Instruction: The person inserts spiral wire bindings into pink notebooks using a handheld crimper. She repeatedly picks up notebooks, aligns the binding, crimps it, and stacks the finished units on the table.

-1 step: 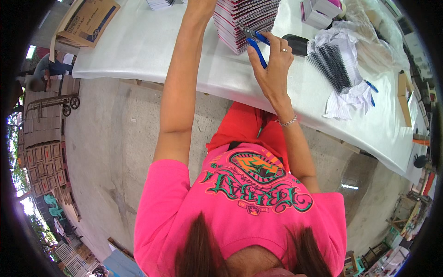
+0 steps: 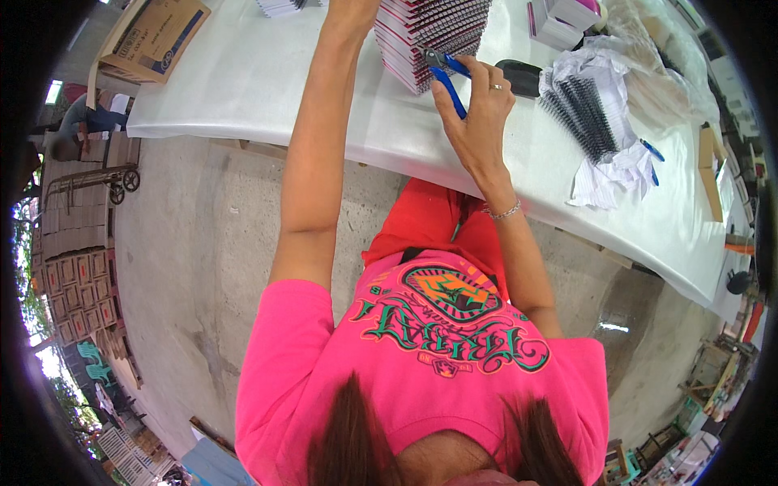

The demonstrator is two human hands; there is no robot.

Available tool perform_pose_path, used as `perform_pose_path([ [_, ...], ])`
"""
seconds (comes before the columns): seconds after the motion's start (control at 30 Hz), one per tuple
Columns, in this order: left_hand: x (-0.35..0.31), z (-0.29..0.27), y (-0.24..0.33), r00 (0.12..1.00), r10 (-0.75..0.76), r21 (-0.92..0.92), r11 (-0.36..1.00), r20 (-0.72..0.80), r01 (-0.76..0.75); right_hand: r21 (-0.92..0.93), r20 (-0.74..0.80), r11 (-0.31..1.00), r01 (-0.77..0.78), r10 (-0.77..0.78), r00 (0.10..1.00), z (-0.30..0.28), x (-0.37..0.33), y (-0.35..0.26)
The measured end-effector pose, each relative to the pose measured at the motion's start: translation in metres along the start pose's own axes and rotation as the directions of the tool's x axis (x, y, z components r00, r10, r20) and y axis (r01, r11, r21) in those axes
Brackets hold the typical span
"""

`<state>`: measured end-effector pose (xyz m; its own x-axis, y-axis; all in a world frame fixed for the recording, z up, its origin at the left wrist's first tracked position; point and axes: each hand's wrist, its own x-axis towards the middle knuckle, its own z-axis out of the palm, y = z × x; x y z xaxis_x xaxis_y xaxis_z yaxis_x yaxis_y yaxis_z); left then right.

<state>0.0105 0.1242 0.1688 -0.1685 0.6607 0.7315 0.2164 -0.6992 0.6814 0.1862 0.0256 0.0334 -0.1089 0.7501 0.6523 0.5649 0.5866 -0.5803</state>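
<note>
My right hand (image 2: 482,109) is wrapped round blue-handled cutting pliers (image 2: 450,91), their handles apart. The pliers' metal jaws lie against the near right side of a stack of spiral-bound notebooks (image 2: 405,53), at the dark wire coils. The stack has white page edges with pink-red covers between them, and its top runs out of the picture. My left hand (image 2: 354,16) reaches to the stack's far left, where the upper picture edge cuts it off. Its fingers are hidden, so what it touches cannot be made out.
On the white-covered table (image 2: 243,97) stands a cardboard box (image 2: 158,40) at far left. Right of the pliers lie a black rounded object (image 2: 519,78), a bundle of black binding coils (image 2: 583,117) on crumpled paper (image 2: 600,186), and clear plastic (image 2: 656,65). A hand truck (image 2: 93,186) stands left.
The pliers and my right hand have shifted very slightly left along the coils. Otherwise the scene looks the same.
</note>
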Motion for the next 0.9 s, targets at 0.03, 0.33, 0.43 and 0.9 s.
perform_pose_path([
  [0.03,0.002,-0.001,-0.001,1.0,-0.019,-0.025,1.0,0.019,0.019,-0.051,-0.025,0.998,0.034,-0.035,0.999,0.002,0.0,0.001],
  [0.33,0.003,-0.001,-0.003,0.999,-0.018,-0.046,0.999,0.026,0.019,0.528,0.642,0.503,-0.684,0.291,0.709,-0.012,0.015,0.005],
  [0.43,0.003,-0.001,-0.003,0.996,-0.076,-0.107,0.991,0.041,0.08,0.225,0.08,0.967,-0.119,0.103,0.991,0.0,0.001,0.002],
  [0.9,0.001,-0.001,0.0,1.0,-0.006,-0.051,0.999,0.013,0.007,0.542,0.599,0.536,-0.648,0.295,0.745,-0.002,0.002,0.012],
])
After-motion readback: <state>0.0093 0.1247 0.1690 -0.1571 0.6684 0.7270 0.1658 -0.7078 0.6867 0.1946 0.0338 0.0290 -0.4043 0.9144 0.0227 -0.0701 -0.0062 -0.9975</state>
